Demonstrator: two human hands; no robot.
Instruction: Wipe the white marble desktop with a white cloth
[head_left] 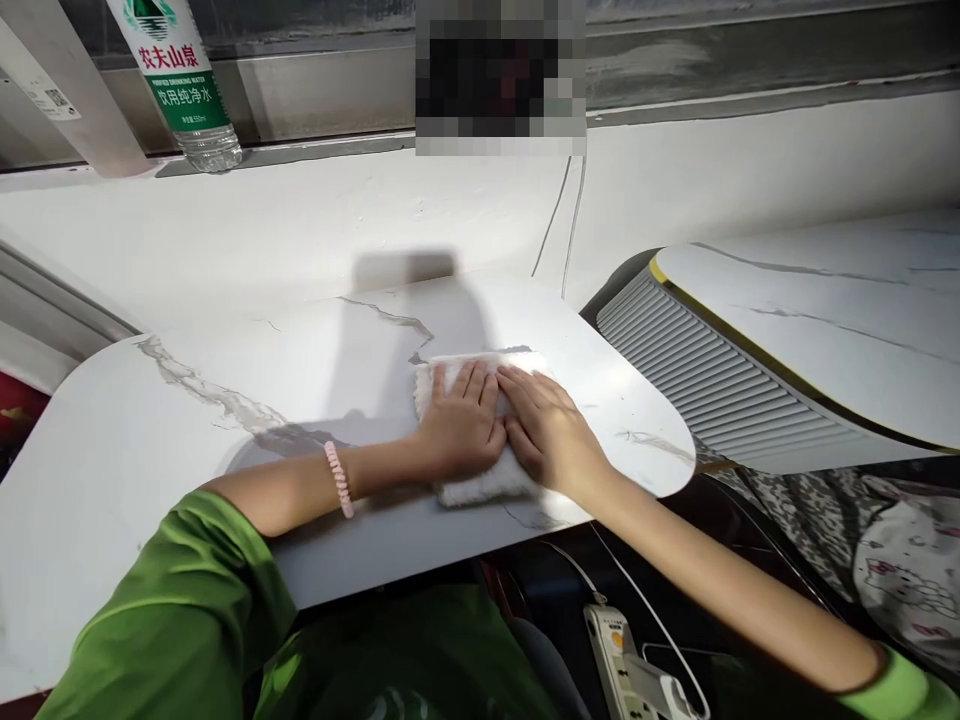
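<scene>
A white fluffy cloth (pixel 480 488) lies folded on the marble-patterned tabletop (pixel 247 365), right of its middle. Flat on the cloth's left part rests my left hand (pixel 463 425), palm down with fingers stretched out. Beside it, my right hand (pixel 551 425) presses on the right part, fingers extended and pointing up and left. The thumbs of both hands meet near the cloth's centre. Most of the cloth is hidden beneath the hands. A pink coil band (pixel 339 480) circles my left wrist.
A water bottle (pixel 187 100) and a pale cylinder (pixel 82 90) stand on the window ledge. To the right is a second marble-top piece with ribbed sides (pixel 720 380). Below the table edge are a power strip (pixel 615 650) with cables and a patterned cloth bag (pixel 911 570).
</scene>
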